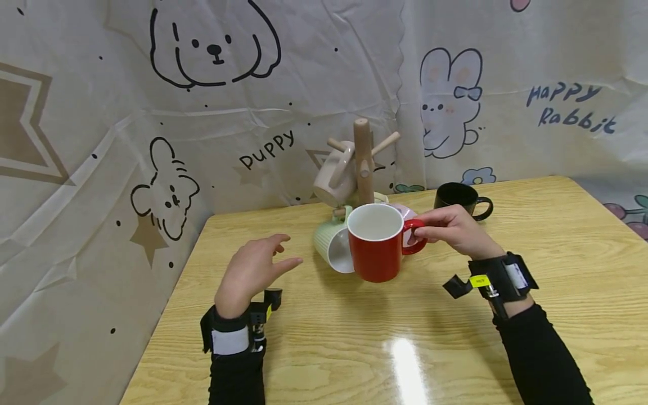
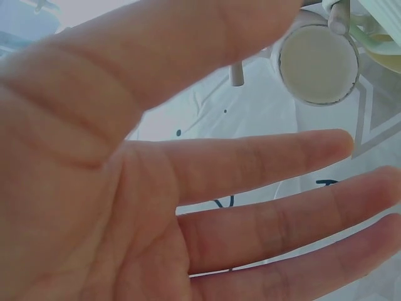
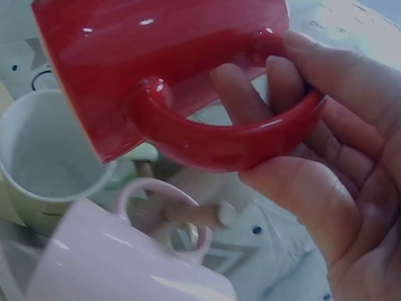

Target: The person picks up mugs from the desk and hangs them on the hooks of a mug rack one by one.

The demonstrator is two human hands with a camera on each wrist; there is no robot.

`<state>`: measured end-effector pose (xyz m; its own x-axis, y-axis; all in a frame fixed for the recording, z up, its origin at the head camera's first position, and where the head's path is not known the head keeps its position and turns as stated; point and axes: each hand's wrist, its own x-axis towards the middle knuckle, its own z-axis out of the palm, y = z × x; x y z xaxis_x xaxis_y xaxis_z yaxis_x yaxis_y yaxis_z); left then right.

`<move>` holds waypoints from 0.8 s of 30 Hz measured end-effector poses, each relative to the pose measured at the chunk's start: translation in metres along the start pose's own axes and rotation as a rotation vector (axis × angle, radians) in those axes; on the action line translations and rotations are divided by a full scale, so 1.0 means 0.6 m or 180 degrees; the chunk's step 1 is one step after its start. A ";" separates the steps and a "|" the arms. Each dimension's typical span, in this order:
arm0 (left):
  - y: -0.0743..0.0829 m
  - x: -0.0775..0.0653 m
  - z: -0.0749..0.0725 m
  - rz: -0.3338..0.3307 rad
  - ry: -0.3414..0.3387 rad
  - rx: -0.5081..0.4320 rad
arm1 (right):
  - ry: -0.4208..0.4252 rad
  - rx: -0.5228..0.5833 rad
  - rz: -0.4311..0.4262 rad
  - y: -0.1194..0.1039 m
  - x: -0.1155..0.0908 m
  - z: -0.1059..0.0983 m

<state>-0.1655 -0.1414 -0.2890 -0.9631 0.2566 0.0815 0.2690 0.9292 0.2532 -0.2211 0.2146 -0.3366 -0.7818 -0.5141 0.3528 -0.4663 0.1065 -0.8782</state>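
A red mug (image 1: 376, 256) with a white inside is held upright in front of the wooden mug rack (image 1: 362, 163). My right hand (image 1: 458, 229) grips its handle (image 3: 232, 144), fingers through the loop and thumb against it. Out to the left, my left hand (image 1: 255, 270) hovers over the table with fingers spread and nothing in them. On the rack hang a white mug (image 1: 335, 174), a green ribbed mug (image 1: 334, 244) and a pink mug (image 3: 119, 263). The pink one is mostly hidden behind the red mug in the head view.
A black mug (image 1: 455, 196) stands at the back right of the wooden table (image 1: 314, 343). Bare pegs (image 1: 386, 143) stick out near the rack's top. Behind everything hangs a printed cloth (image 1: 283, 56), which also lines the left side.
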 end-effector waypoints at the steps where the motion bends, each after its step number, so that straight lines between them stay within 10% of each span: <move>1: 0.000 0.000 0.001 0.0011 0.0001 -0.0007 | -0.0015 -0.0030 -0.0015 -0.001 0.002 0.005; 9: 0.003 0.003 0.003 0.0024 0.0012 -0.0035 | -0.0018 -0.0270 -0.0070 -0.012 0.008 0.035; 16: 0.008 0.008 0.007 -0.0001 0.0174 -0.0098 | 0.0157 -0.0175 0.0476 -0.023 0.011 0.060; 24: 0.017 0.015 0.009 -0.0102 0.0503 -0.1026 | 0.0290 0.0823 0.0927 -0.039 0.009 0.068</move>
<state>-0.1714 -0.1280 -0.2906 -0.9643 0.1610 0.2101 0.2524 0.7981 0.5471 -0.1974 0.1746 -0.3274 -0.9049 -0.4151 0.0941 -0.1093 0.0131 -0.9939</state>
